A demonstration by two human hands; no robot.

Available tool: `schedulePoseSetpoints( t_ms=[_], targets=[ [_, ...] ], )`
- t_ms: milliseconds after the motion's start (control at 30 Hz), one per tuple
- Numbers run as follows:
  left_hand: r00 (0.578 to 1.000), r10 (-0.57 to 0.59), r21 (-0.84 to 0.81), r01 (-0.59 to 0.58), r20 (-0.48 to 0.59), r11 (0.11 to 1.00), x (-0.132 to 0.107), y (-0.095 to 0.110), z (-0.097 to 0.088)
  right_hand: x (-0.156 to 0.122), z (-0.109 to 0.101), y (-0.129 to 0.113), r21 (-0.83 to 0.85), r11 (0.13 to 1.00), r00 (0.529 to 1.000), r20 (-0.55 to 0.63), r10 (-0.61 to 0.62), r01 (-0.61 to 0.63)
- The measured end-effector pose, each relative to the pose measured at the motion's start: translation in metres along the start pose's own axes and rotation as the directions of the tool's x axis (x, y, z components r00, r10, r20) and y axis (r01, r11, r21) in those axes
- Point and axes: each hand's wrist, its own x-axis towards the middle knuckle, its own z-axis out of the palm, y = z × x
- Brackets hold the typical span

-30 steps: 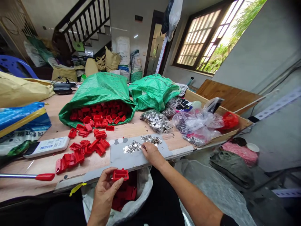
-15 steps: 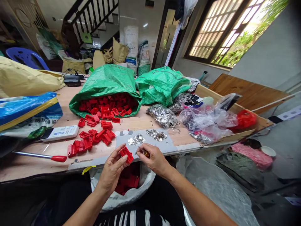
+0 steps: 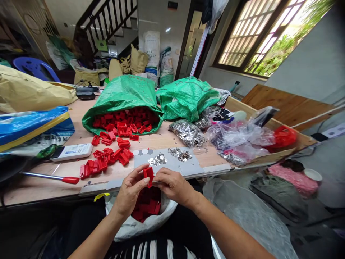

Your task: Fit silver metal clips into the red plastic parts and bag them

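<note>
My left hand (image 3: 131, 189) pinches a red plastic part (image 3: 148, 176) between thumb and fingers, above the sack's mouth at the table's front edge. The part stands on end, its hollow side partly facing me. Close against its right side, my right hand (image 3: 172, 183) is closed in a pinch on a thin tool, mostly hidden by the fingers. More red parts fill the white sack (image 3: 168, 212) between my knees. Behind my hands, small shiny metal pieces (image 3: 158, 159) lie in two heaps on a grey board (image 3: 175, 168).
Loose red parts (image 3: 107, 158) lie left, before a green sack (image 3: 124, 90) full of them. A scale (image 3: 74, 151) and a red-handled rod (image 3: 70, 180) are further left. A bag of metal pieces (image 3: 187, 133) and a tray with plastic bags (image 3: 239, 135) stand right.
The red part has turned from a slanted pose to upright. My right hand has moved left, from apart to up against the part.
</note>
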Motion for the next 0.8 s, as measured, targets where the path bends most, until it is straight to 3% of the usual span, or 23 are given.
schedulePoseSetpoints(
  t_ms=[133, 267, 400, 500, 633, 700, 800],
  targets=[
    [0.999, 0.013, 0.023, -0.014, 0.038, 1.0, -0.002, -0.001, -0.001, -0.002, 0.004, 0.001, 0.22, 0.957, 0.98, -0.016, 0.2, -0.192],
    [0.999, 0.025, 0.012, -0.025, 0.041, 1.0, -0.001, -0.004, -0.002, -0.008, 0.008, 0.002, 0.425, 0.821, 0.911, 0.024, 0.411, -0.382],
    [0.999, 0.036, 0.034, -0.037, 0.025, 0.999, -0.001, -0.008, -0.004, -0.012, 0.01, 0.003, 0.444, 0.793, 0.891, 0.022, 0.454, -0.416],
    [0.999, 0.03, 0.058, -0.031, 0.018, 0.998, 0.0, -0.011, -0.005, -0.014, 0.011, 0.002, 0.363, 0.849, 0.908, -0.017, 0.419, -0.385],
    [1.0, 0.018, 0.065, -0.017, -0.006, 0.998, 0.001, -0.012, -0.005, -0.015, 0.014, 0.002, 0.131, 0.976, 0.982, -0.04, 0.183, -0.176],
    [1.0, 0.018, 0.073, -0.017, -0.014, 0.997, 0.002, -0.012, -0.004, -0.015, 0.016, 0.004, 0.027, 0.996, 0.996, -0.022, 0.083, -0.082],
    [1.0, 0.003, 0.087, -0.001, -0.019, 0.996, 0.001, -0.012, -0.005, -0.017, 0.018, 0.007, -0.052, 0.998, 1.0, -0.004, 0.031, -0.032]
  ],
)
